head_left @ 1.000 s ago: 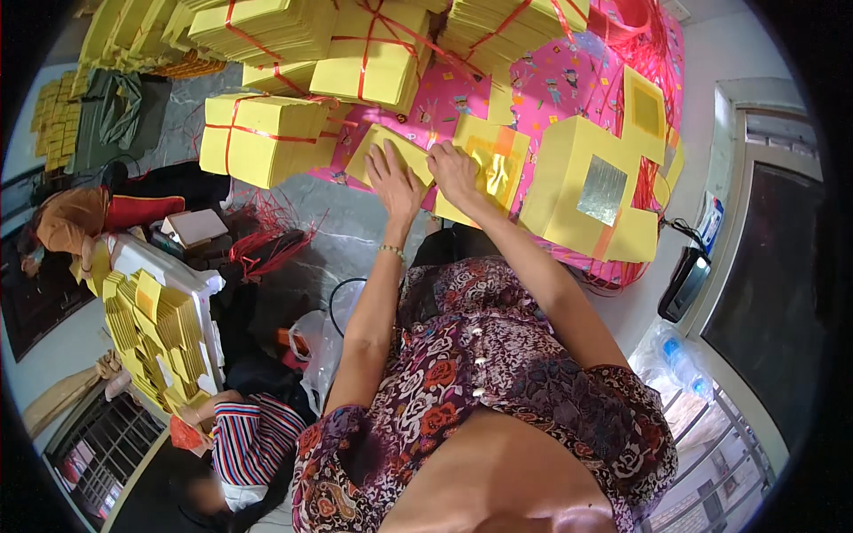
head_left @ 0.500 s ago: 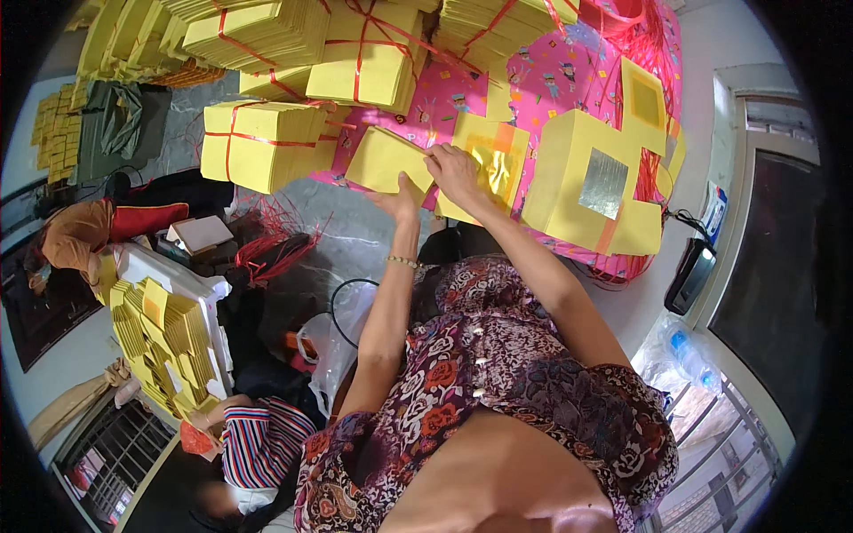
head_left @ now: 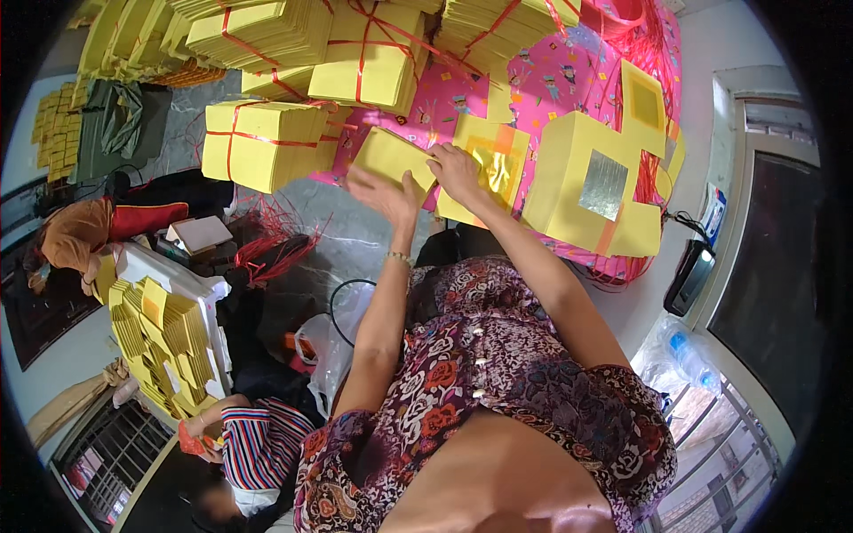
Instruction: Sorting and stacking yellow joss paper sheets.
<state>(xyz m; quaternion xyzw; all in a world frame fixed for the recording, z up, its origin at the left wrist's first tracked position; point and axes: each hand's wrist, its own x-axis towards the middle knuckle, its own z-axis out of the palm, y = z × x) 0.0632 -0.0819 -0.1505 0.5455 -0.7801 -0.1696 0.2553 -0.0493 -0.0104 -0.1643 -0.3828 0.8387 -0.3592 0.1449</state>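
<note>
A small stack of yellow paper [head_left: 391,155] lies on the pink patterned tablecloth [head_left: 542,67] ahead of me. My left hand [head_left: 386,197] is at its near left side, fingers stretched out and thumb up by the near edge. My right hand [head_left: 457,171] has its fingers bent around the stack's right end. Just right of that hand lies a yellow sheet with a shiny gold square [head_left: 499,169]. Farther right is a larger yellow paper pile [head_left: 560,169], topped by a sheet with a silver square [head_left: 604,184].
Yellow paper bundles tied with red ribbon [head_left: 262,142] crowd the far left. Red strands [head_left: 275,244] lie on the floor. At the left, a person in a striped shirt [head_left: 262,440] and another in brown [head_left: 75,235] are beside a white table [head_left: 213,293] holding yellow paper.
My left hand has shifted left along the stack, its fingers now spread instead of tucked beneath the near edge. My right hand stays at the right end.
</note>
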